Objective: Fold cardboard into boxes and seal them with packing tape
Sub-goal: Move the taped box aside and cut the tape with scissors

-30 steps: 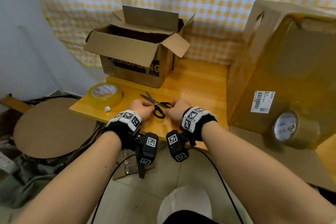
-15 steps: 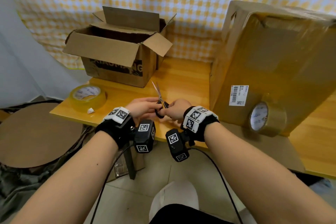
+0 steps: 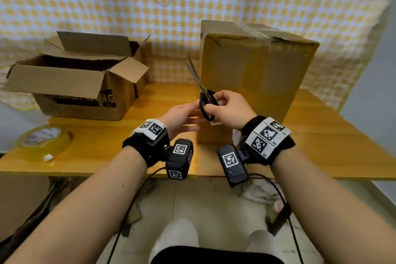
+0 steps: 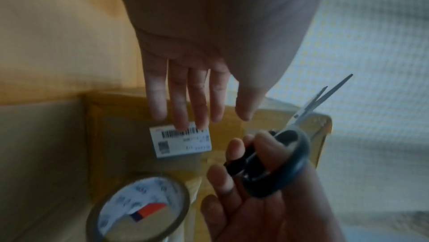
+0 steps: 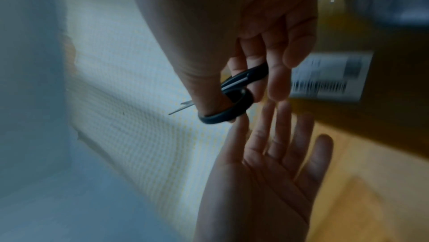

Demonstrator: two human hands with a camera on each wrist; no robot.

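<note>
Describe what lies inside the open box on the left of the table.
The open box has its flaps folded out, but the head view shows only dark shadow below the rim. The front flap and wall cover the bottom, so any contents cannot be seen.

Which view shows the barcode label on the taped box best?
Left wrist: the barcode label lies nearly whole and fairly sharp on the taped box, left hand fingertips overlapping its top edge. Right wrist shows it motion-blurred; in head view the hands hide almost all of it.

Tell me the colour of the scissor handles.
Black; the scissors handles show best in the left wrist view.
</note>
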